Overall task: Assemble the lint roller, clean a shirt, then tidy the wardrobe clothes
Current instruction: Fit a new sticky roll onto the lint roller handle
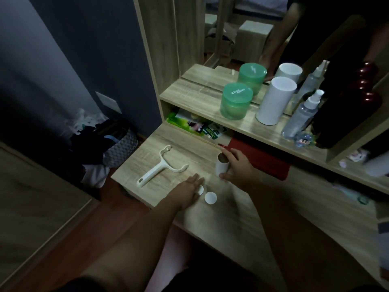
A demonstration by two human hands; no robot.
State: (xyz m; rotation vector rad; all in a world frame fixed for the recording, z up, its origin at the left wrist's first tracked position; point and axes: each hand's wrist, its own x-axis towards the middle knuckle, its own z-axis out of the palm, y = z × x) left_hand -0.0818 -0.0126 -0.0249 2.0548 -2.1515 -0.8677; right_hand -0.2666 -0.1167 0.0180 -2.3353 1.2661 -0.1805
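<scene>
Fingers [227,153] of the right hand [239,168] are curled round the white adhesive roll [221,166], with the thumb low on its near side. The roll stands upright on the table [189,147] with its open brown core facing up. The left hand [188,186] lies flat on the table, fingers straight and close together, and their tips cover part of 1 white round cap [200,190]. In this dim light it seems they only rest on it rather than pinch it. A 2nd cap [210,198] lies just beside the first, untouched, between the 2 hands. The white forked handle [160,167] lies flat on the table to the left of both hands, apart from the roll and the caps. On the shelf [189,93] above stand a green jar [235,101], a white cylinder [275,100] and a clear spray bottle [303,116], each doubled in the mirror [242,34] behind. Green packets [189,122] and a red flat thing [261,160] lie beneath the shelf. A basket of clothes [117,144] sits on the floor at left.
</scene>
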